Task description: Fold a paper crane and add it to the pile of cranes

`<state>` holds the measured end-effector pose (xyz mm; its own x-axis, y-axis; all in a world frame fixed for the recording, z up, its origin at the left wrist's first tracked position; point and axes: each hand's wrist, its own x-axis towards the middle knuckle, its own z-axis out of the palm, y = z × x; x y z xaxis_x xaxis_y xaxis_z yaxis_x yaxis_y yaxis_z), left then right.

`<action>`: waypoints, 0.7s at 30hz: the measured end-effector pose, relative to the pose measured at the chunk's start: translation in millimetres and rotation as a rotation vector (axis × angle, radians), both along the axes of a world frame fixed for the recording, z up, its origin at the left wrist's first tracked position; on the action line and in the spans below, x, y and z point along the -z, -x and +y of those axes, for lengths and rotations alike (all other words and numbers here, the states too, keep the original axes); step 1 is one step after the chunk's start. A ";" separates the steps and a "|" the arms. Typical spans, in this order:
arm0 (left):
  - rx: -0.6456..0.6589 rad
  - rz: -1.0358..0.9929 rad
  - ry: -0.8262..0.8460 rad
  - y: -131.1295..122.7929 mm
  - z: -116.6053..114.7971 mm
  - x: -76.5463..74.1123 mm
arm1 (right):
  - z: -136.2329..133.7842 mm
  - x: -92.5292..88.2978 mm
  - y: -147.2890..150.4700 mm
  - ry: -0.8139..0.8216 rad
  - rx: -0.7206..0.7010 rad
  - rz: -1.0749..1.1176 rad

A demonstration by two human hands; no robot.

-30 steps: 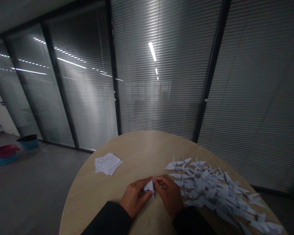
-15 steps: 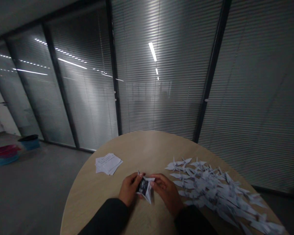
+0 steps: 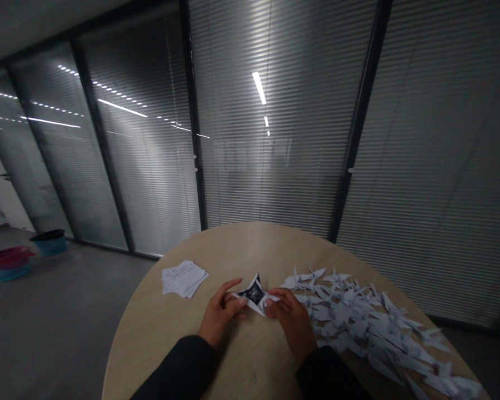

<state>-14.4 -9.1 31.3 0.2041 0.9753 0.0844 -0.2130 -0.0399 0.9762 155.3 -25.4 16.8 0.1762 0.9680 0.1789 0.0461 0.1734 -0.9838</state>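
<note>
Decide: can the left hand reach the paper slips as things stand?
Probably yes: only wooden tabletop lies between the left hand and the paper slips, though it holds folded paper.

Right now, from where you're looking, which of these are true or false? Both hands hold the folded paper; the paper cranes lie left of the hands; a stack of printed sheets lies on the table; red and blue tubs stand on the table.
Both hands hold the folded paper: true. The left hand and the right hand both hold the folded paper.

The paper cranes lie left of the hands: false. The pile of paper cranes lies to the right, beside the right hand.

A stack of printed sheets lies on the table: true.

Red and blue tubs stand on the table: false. The red and blue tubs stand on the floor, far left.
</note>
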 end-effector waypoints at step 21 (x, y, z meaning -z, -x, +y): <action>-0.081 0.312 -0.186 10.1 6.3 6.2 | -5.6 -12.0 -3.9 -0.033 0.040 -0.098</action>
